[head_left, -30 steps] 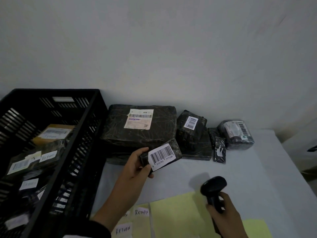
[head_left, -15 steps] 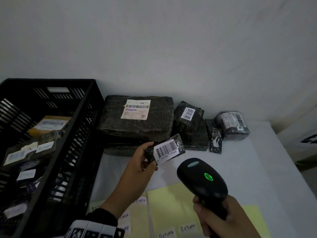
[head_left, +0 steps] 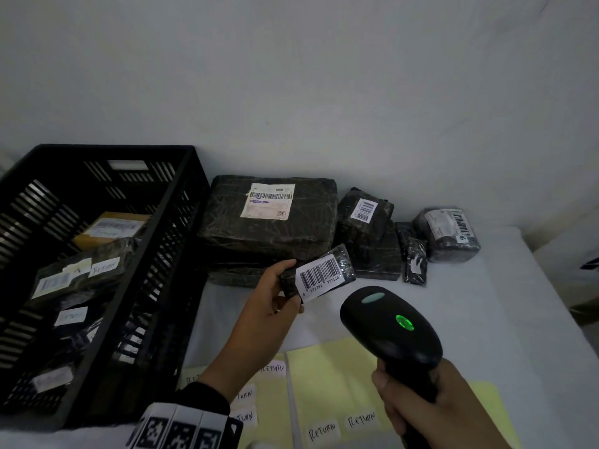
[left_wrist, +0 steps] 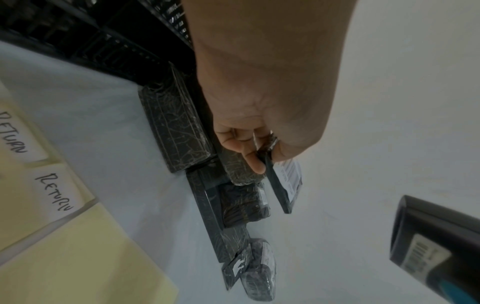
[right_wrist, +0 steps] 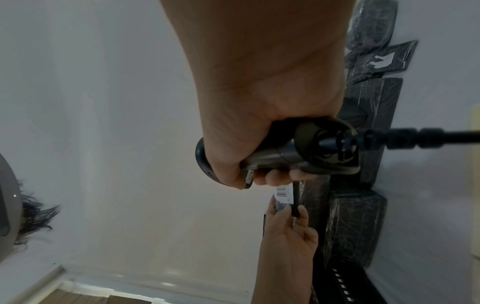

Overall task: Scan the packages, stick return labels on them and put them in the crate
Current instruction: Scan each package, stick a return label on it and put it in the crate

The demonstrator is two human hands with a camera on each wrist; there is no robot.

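Now the scanning step is in hand: the left hand (head_left: 269, 299) pinches a small black package (head_left: 319, 273), barcode up, just ahead of the scanner (head_left: 390, 332) gripped in the right hand (head_left: 431, 409). Next, I judge, a return label (head_left: 324, 431) from the sheet below both hands must go on before the package goes into the crate (head_left: 181, 202) left of them.

white table (head_left: 486, 303) bears black crate (head_left: 181, 222); wrapped packages (head_left: 269, 222); yellow label sheets (head_left: 334, 377)

Table (head_left: 486, 319): flat top under a pale grey-white cloth, set against the wall. Wall (head_left: 291, 76): plain off-white, unmarked, behind the table. Floor (right_wrist: 78, 296): brown wooden boards, a strip seen in the right wrist view below a white skirting board (right_wrist: 103, 286).
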